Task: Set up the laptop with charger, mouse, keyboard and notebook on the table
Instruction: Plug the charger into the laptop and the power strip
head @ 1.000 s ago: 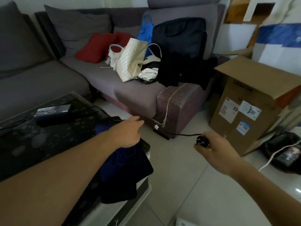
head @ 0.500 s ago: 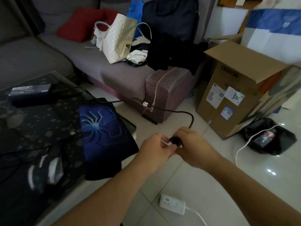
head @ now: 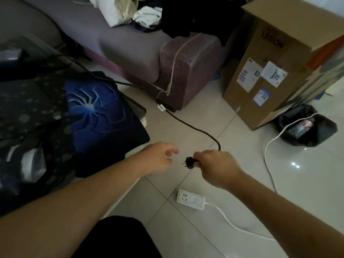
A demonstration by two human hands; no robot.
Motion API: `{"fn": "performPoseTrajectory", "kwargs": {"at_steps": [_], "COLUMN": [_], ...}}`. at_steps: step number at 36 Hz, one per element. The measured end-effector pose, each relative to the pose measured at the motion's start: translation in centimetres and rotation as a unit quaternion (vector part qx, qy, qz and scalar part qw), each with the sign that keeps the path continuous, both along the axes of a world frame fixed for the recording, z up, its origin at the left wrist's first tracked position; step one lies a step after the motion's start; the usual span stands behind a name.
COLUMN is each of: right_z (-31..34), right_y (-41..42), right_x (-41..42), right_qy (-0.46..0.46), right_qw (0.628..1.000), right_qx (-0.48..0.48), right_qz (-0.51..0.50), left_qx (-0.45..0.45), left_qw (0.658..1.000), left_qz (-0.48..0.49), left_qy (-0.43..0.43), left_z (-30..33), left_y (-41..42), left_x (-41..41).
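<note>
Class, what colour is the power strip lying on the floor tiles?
White: the rectangular plastic power strip and its cord are both white, seen clearly in the head view.

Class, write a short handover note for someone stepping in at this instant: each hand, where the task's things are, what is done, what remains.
Right hand grips the black charger plug, prongs pointing left.
Left hand is open, holding nothing.
The charger cable trails back toward the table.
The white power strip lies on the floor below the hands.
Done: plug in hand.
Left: plug it in; laptop, mouse, keyboard and notebook are not identifiable here.
</note>
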State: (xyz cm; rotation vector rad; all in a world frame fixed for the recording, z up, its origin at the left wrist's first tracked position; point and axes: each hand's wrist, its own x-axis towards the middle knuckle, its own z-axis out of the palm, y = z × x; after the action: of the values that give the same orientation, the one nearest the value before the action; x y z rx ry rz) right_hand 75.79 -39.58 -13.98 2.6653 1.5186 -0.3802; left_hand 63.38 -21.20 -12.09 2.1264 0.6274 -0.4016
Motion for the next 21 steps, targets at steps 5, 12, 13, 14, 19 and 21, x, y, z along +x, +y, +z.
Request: {"fn": "performPoseTrajectory", "kwargs": {"at_steps": [5,12,13,14,19,21], "right_z": [-7.6,-16.4,-17.4,-18.2,-20.5,-19.7], "right_y": [0.1,0.2,0.0,-0.1,-0.3,0.4], "right_x": [-1.4,-3.8,-4.0,-4.2,-4.7,-4.4], "right_qy": [0.046,0.127,0.129,0.124,0.123,0.144], "right_qw": [0.993,0.969,0.964,0.960,0.969,0.973], "right_qx": [-0.107,-0.208,-0.228,-0.248,-0.193,-0.140], "right_qz": [-0.022,-0.043,-0.046,-0.048,-0.097,-0.117], "left_qx": [0.026,-0.035,-0.046,-0.053,-0.081,-0.087], "left_qw": [1.000,0.998,0.998,0.997,0.992,0.989], "left_qz": [0.004,0.026,0.035,0.042,0.083,0.106], "left_qy": [0.016,0.036,0.039,0.041,0.047,0.054], "left_z": [-5.0,-9.6,-10.0,-10.4,-11.5,-11.8], "left_y": [0.1,-1.1,-1.2,-1.2,-0.8,-0.3], "left_x": [-2.1,-3.5,-3.6,-3.6,-3.6,-3.7]}}
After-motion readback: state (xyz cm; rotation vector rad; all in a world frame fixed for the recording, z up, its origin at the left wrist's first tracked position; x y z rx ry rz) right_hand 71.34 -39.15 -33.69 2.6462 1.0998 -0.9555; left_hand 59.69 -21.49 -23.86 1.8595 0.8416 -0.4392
